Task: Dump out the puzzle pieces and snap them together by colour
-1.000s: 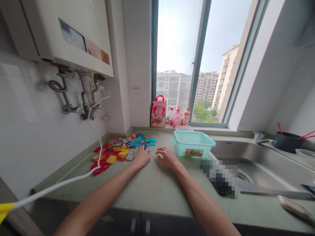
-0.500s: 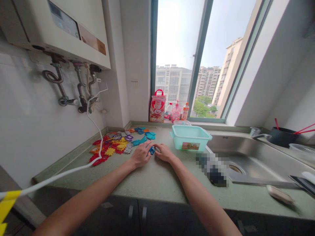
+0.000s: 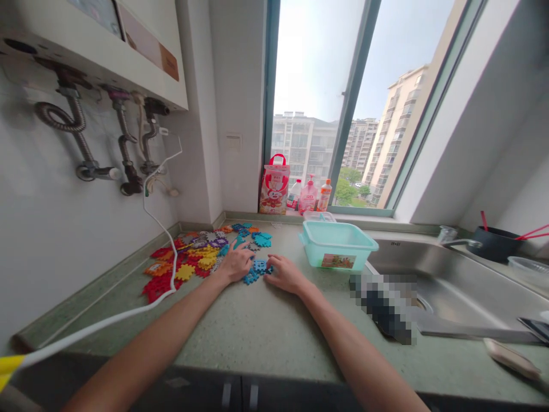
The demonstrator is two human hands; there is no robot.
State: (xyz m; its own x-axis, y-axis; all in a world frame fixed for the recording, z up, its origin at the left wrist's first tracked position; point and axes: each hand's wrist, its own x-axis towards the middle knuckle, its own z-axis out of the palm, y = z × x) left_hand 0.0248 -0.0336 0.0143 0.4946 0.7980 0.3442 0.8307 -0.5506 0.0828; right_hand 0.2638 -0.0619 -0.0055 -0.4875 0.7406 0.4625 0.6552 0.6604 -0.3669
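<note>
Wall at left: pipes [image 3: 81,137] hang under a white heater, and a white cable [image 3: 128,306] runs down from them across the counter [image 3: 266,337]
Pile of pieces: flat toothed plastic pieces [image 3: 193,260] in red, orange, yellow, purple and grey lie spread near the wall, loose and overlapping, with teal ones at the back by the window corner
Left hand: the left hand [image 3: 234,264] lies palm down at the right edge of the pile, fingers spread and stretched toward the teal pieces; it presses or touches them, and I cannot tell whether it grips any
Blue pieces: a few blue pieces [image 3: 256,270] sit apart from the pile, between the two hands, some seemingly joined edge to edge
Right hand: the right hand [image 3: 285,274] rests on the counter just right of the blue pieces, fingers curled, fingertips touching the nearest one; a firm hold is not visible
Tub: a pale green tub [image 3: 338,245] stands open to the right of the hands, nothing showing inside from this angle
Window sill: a red bag [image 3: 274,191] and small bottles [image 3: 311,197] behind the tub
Sink: a steel sink [image 3: 450,280] at far right
Progress: by my judgement early going; only the small blue group is pulled out, most pieces remain unsorted in the pile
</note>
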